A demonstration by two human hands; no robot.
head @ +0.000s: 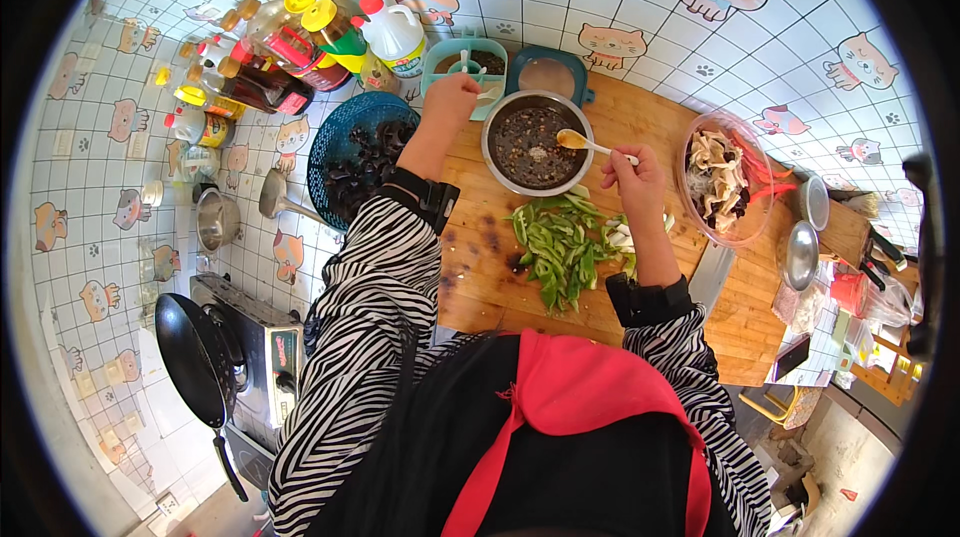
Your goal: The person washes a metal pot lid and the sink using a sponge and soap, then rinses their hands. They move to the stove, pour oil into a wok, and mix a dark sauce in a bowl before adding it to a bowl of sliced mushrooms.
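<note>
My right hand grips a white spoon by its handle. The spoon's bowl, stained yellow-brown, is over the right side of a steel bowl. Dark sauce with chopped bits and a small pale heap in the middle fills that bowl. At the front left of a turquoise compartmented seasoning box is my left hand, fingers bent together. Whether it pinches something is hidden. Small white spoons stand in the box, and its dark-blue lid lies beside it. Sliced green peppers are heaped below the steel bowl.
A blue basket of dark wood-ear fungus stands left, near a ladle and several bottles. Right are a clear bowl of mixed ingredients and a cleaver on the wooden board. A black wok is beside the stove.
</note>
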